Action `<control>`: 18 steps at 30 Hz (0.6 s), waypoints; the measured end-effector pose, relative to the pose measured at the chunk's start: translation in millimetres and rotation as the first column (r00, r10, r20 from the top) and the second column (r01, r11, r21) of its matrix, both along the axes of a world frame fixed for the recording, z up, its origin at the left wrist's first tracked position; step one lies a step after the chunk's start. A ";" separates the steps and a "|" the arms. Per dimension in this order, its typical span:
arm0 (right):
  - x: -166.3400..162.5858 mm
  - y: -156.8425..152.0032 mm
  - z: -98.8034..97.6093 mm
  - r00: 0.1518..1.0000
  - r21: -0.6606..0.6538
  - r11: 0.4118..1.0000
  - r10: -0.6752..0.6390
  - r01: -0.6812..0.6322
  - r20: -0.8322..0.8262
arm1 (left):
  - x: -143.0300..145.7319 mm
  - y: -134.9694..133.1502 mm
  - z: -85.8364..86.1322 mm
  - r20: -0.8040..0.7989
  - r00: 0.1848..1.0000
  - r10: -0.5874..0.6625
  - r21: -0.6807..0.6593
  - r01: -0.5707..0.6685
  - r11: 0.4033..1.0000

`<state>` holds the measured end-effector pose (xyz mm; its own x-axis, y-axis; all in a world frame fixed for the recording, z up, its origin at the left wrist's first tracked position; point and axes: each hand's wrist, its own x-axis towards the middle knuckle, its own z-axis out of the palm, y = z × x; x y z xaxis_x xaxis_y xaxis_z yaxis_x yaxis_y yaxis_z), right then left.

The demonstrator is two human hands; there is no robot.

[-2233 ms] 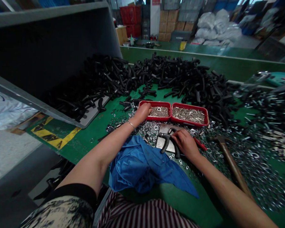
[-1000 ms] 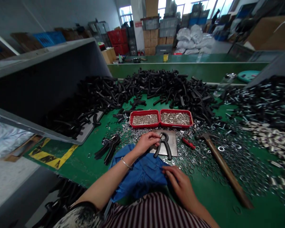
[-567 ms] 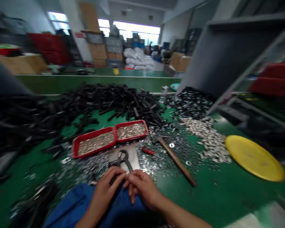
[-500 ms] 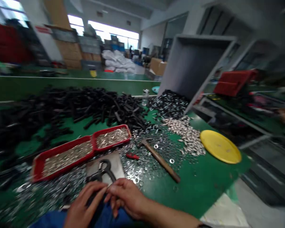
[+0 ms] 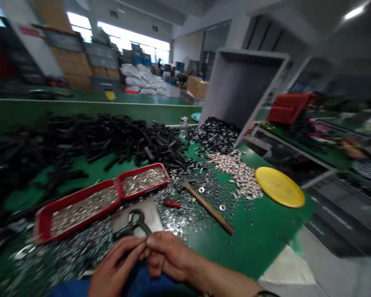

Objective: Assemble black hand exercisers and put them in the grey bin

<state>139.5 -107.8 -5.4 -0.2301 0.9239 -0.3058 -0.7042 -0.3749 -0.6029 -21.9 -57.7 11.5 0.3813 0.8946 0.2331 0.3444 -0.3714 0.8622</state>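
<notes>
My left hand [image 5: 116,268] and my right hand [image 5: 167,255] meet at the bottom middle, fingertips pinched together over the blue cloth [image 5: 132,284]. What they pinch is too small to make out. Just beyond the fingers a black plier-shaped part [image 5: 132,225] lies on a grey metal plate [image 5: 151,212]. Two red trays [image 5: 80,206] of small silver pieces sit behind the plate. A hammer with a wooden handle [image 5: 208,208] and a small red tool [image 5: 171,203] lie to the right among scattered washers.
A big heap of black parts [image 5: 111,136] covers the far side of the green table [image 5: 266,231]. Silver pieces [image 5: 238,173] and a yellow disc [image 5: 280,185] lie at the right. A grey bin [image 5: 241,90] stands tilted behind. The table edge drops off at the right.
The camera has swung from left to right. My right hand left the black part, came over the blue cloth and joined my left hand, which came back from the red tray.
</notes>
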 end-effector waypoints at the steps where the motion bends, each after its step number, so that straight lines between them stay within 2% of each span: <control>1: -0.9 -1.8 4.2 0.999 0.009 1.000 -0.007 0.006 0.044 | -0.5 -2.2 3.5 0.032 0.999 0.033 -0.081 -0.030 0.996; 4: 1.3 -0.3 8.3 0.987 -0.008 0.999 0.046 -0.046 0.156 | -0.4 -5.2 2.5 0.107 0.993 0.051 -0.203 -0.028 0.979; 7: 1.0 4.1 4.2 0.971 -0.044 0.991 0.135 -0.129 0.198 | -2.4 -8.4 -6.2 0.100 0.994 0.049 -0.177 -0.031 0.984; 10: -2.0 2.2 4.2 0.952 -0.063 0.980 0.196 -0.187 0.235 | -5.8 -11.8 -7.8 0.043 0.998 0.044 -0.146 -0.037 0.989; 13: 7.9 2.5 6.3 0.880 -0.016 0.973 0.215 -0.230 0.423 | -13.2 1.4 -4.8 -0.037 0.997 0.072 -0.068 -0.074 0.995; 15: 29.8 7.3 5.9 0.753 0.016 0.975 0.162 -0.223 0.637 | -19.5 21.0 -4.2 -0.144 0.984 0.109 0.029 -0.106 0.994; 16: 45.7 10.7 4.9 0.645 0.032 0.978 0.111 -0.207 0.756 | -22.1 31.8 -4.9 -0.211 0.970 0.125 0.079 -0.110 0.991; 17: 64.3 14.6 3.4 0.503 0.054 0.981 0.047 -0.185 0.863 | -24.0 42.0 -6.2 -0.280 0.950 0.136 0.123 -0.105 0.987; 18: 84.9 18.4 1.7 0.323 0.086 0.981 -0.026 -0.172 0.946 | -24.8 50.8 -7.9 -0.346 0.927 0.142 0.156 -0.092 0.983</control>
<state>224.4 -89.4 -3.7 0.0508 0.9710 -0.2337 0.3979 -0.2343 -0.8870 -46.7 -6.9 3.6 0.3555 0.9075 0.2236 0.6662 -0.4139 0.6204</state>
